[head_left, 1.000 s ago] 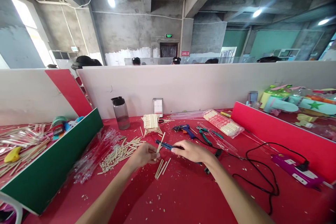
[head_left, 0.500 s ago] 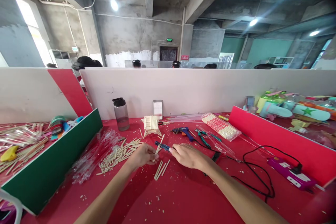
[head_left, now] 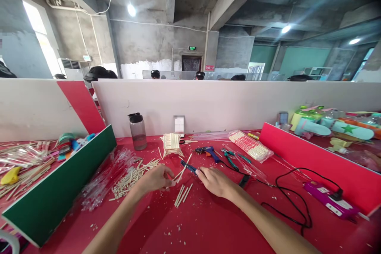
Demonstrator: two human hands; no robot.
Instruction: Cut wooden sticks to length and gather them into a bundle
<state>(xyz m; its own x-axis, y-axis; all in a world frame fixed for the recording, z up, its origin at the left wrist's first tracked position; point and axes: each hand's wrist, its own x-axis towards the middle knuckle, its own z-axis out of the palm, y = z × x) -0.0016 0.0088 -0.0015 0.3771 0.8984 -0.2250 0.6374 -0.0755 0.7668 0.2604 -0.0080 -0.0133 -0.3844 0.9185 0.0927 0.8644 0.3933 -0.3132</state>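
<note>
My right hand (head_left: 214, 180) is closed around a slim dark-blue cutter (head_left: 188, 166), whose exact kind is hard to make out. A thin wooden stick (head_left: 185, 168) slants across the cutter's far end. My left hand (head_left: 159, 177) is at the stick's lower end, thumb and forefinger apart; the thumb tip is close to the stick, and touching cannot be judged. Several cut sticks (head_left: 179, 196) lie side by side just below. Beyond my hands stands a small model built of sticks (head_left: 172, 144). To the left is a pile of short sticks (head_left: 132, 178).
A water bottle (head_left: 138, 131) stands at the back left, beside clear plastic wrappers (head_left: 110, 174). On the right lie a blue glue gun (head_left: 210, 152), green-handled pliers (head_left: 231, 158), a pack of sticks (head_left: 251, 146), black cable (head_left: 306, 206) and a purple power strip (head_left: 330, 200). Low dividers flank both sides.
My left hand has drawn slightly left and its fingers have parted from the pinch on the stick. The stick and cutter have shifted slightly right.
</note>
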